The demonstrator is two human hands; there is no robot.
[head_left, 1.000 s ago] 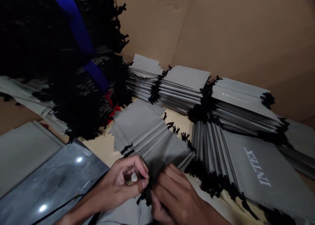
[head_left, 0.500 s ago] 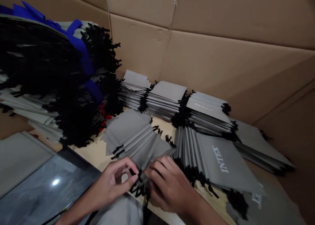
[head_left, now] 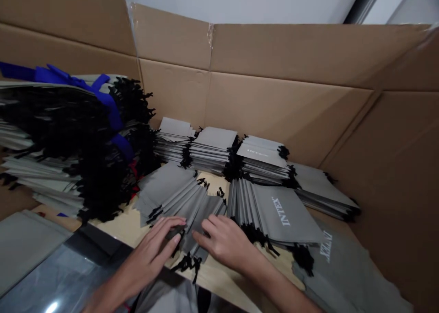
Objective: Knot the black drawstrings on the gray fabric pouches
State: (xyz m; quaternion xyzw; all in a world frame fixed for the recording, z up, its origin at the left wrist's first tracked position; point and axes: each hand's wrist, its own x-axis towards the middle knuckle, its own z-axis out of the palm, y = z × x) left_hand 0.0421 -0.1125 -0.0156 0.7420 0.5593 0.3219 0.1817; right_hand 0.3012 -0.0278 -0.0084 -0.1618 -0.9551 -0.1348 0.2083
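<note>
A fanned row of grey drawstring pouches (head_left: 194,208) with black cords lies in front of me. My left hand (head_left: 156,246) is at the near left end of that row, fingers stretched and thumb apart, its tips beside dark cord and grey fabric. From the right, my right hand (head_left: 228,242) curls its fingers over the edge of the nearest pouches, thumb against the fabric; its grip is partly hidden. Black knotted cord ends (head_left: 188,262) hang between the hands at the table's near edge.
Stacked grey pouches (head_left: 214,141) line the cardboard wall (head_left: 260,93). To the right lies a leaning row with a pouch marked INTEX (head_left: 284,212). A tall pile bound with blue ribbon (head_left: 109,105) stands left. Below it is a shiny dark surface (head_left: 68,272).
The left hand's pinch on black cord has loosened and its fingers have straightened. The right hand has settled on the pouches. The view has tilted up, showing the cardboard's top edge.
</note>
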